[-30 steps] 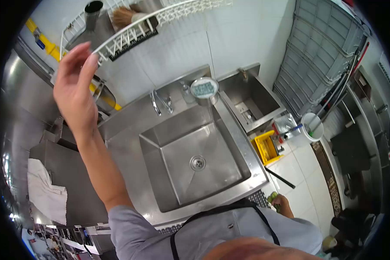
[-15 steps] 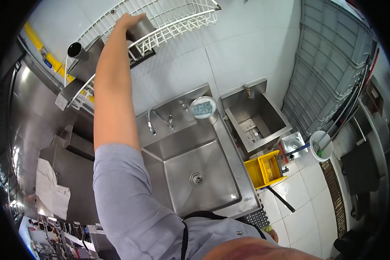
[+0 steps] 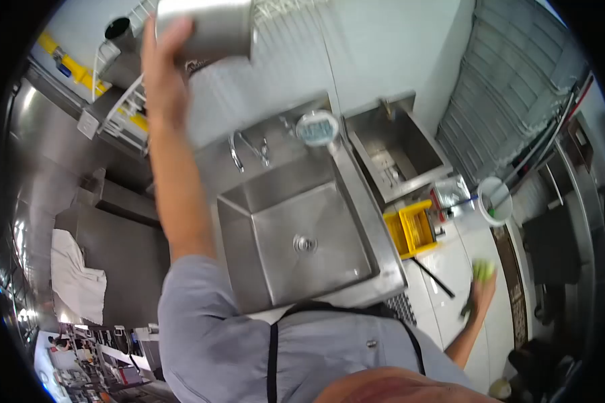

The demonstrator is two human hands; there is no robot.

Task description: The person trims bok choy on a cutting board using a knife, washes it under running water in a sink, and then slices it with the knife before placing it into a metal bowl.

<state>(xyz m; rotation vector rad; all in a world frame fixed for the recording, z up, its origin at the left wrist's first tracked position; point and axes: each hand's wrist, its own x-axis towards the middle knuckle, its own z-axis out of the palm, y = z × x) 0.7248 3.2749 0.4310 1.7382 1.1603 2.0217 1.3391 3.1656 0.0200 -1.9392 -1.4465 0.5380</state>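
Right of the square stainless-steel sink basin [image 3: 302,238], low by the white floor tiles, the right hand [image 3: 480,290] is closed around a small green sponge-like object [image 3: 482,270]. Above the basin, past the curved chrome tap [image 3: 235,151], the raised left hand [image 3: 163,80] grips a shiny cylindrical steel container [image 3: 205,28] beside the white wire wall rack [image 3: 124,111].

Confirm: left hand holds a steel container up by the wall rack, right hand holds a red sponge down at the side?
Not quite: in the head view the sponge in the right hand is green, not red. The left hand does hold the steel container up by the wall rack.
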